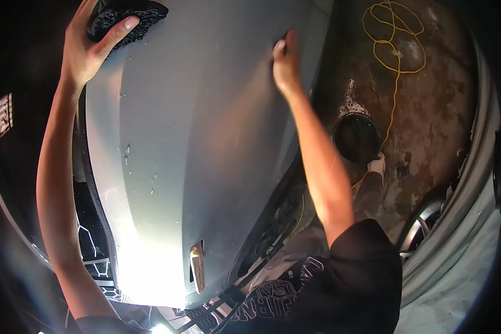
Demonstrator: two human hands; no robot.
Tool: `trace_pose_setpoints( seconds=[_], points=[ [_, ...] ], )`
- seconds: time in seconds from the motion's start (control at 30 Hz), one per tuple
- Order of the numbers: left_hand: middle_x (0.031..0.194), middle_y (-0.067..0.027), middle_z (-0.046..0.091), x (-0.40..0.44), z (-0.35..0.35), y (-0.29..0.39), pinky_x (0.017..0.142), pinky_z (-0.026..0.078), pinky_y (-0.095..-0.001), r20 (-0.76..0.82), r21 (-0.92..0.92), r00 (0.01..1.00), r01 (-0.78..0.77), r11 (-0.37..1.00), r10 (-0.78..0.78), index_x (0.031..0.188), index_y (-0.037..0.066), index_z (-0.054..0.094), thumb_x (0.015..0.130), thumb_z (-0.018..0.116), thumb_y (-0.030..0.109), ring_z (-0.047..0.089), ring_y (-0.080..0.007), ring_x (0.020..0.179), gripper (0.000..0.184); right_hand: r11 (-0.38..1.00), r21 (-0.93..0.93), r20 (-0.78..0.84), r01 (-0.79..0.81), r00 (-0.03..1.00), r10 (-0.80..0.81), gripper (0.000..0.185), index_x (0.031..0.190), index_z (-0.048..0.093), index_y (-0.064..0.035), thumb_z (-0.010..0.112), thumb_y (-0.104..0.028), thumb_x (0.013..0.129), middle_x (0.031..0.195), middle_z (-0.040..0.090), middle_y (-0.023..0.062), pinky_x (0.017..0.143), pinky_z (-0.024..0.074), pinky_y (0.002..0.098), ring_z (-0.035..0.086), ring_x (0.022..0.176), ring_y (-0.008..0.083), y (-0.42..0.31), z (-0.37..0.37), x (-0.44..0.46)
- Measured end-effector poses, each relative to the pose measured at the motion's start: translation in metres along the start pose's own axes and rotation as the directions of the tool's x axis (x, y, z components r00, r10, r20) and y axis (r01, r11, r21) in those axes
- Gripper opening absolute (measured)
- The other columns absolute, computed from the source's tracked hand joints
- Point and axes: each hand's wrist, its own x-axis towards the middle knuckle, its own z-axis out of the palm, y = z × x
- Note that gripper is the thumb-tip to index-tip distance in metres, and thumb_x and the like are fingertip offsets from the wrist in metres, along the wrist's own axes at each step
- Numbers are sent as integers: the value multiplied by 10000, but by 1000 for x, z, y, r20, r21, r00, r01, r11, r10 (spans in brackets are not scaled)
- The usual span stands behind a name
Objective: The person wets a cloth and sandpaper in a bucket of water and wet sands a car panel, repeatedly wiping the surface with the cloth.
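Where in view, shaggy black cloth beneath left fingers.

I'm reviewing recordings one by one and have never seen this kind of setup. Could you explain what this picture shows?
There is no machine here: these are a person's two bare hands, seen by a camera worn on their head, looking forward and down. They reach over a large grey panel, apparently part of a car, with scattered drops on it. The left hand holds a dark shaggy cloth, perhaps a mitt. The right hand is by the panel's far right side; what it holds, if anything, is unclear. On the floor are a dark bucket and a yellow cord.
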Motion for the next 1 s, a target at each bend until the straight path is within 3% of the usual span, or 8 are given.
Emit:
trace_pose_setpoints(
  seconds=[0.2, 0.43, 0.53, 0.63, 0.7, 0.8, 0.97, 1.0],
  points=[
    [1341, -128, 567, -8, -1, -27, 1077, 384, -388, 77, -94, 996, 47, 994, -40, 1317, 19, 556, 859, 719, 264, 521, -267, 1270, 544, 992, -112, 436, 64, 900, -9, 913, 1538, -30, 29, 471, -482, 971, 1593, -60, 300, 1134, 25, 677, -41, 1474, 487, -34, 22, -386],
    [1354, -117, 564, -10, 1, -32, 1095, 369, -392, 89, -141, 993, 88, 986, -76, 1349, 14, 532, 870, 710, 244, 518, -264, 1272, 560, 977, -156, 204, -142, 964, 173, 658, 1544, -26, 1, 221, -373, 1062, 1630, -33, 191, 1207, -40, 501, -63, 1509, 313, 41, -29, -18],
    [1366, -128, 551, -12, 1, -34, 1095, 367, -404, 81, -111, 993, 91, 990, -82, 1367, 7, 511, 867, 710, 250, 507, -268, 1280, 590, 998, 45, 127, -50, 991, 44, 651, 1541, 3, 16, 269, -334, 1060, 1623, -25, 215, 1210, -20, 504, -36, 1507, 332, 37, -18, -26],
    [1304, -144, 591, -9, 0, -32, 1065, 396, -384, 44, -114, 999, 34, 993, -29, 1352, 13, 525, 854, 738, 267, 548, -272, 1226, 598, 948, -312, 482, -62, 849, 214, 761, 1476, 132, 129, 507, -308, 979, 1586, -17, 316, 1167, 76, 627, -36, 1465, 504, -54, -5, -219],
    [1326, -162, 574, -8, -5, -30, 1076, 385, -404, 92, -129, 995, 54, 990, -42, 1359, 9, 514, 854, 732, 290, 531, -297, 1246, 617, 974, -176, 513, 142, 858, -33, 929, 1479, 143, 122, 633, -416, 901, 1582, -28, 321, 1124, 84, 697, 10, 1442, 561, -47, 12, -336],
    [1340, -170, 553, -9, -3, -30, 1083, 373, -425, 98, -106, 995, 35, 994, -24, 1338, -13, 516, 841, 738, 333, 511, -311, 1264, 645, 914, -402, 595, 43, 771, 226, 826, 1509, 97, 85, 569, -318, 964, 1597, -76, 285, 1174, 84, 616, -31, 1482, 463, -52, -14, -166],
    [1343, -199, 532, -6, -6, -25, 1076, 374, -438, 105, -31, 995, 0, 1000, 4, 1290, -28, 529, 812, 754, 382, 514, -330, 1251, 669, 992, 30, 39, -126, 991, 125, 424, 1253, 426, -25, 239, -359, 1071, 1219, 494, 199, 1051, 336, 475, 478, 1171, 351, 36, -30, 93],
    [1350, -207, 524, -7, -7, -24, 1077, 371, -443, 116, -56, 993, 20, 998, -13, 1286, -32, 530, 809, 750, 388, 509, -339, 1258, 672, 991, 44, 50, -125, 991, 123, 493, 1404, 228, -27, 246, -387, 1068, 1428, 267, 178, 1136, 231, 418, 272, 1341, 309, 34, -18, 58]
  ],
)
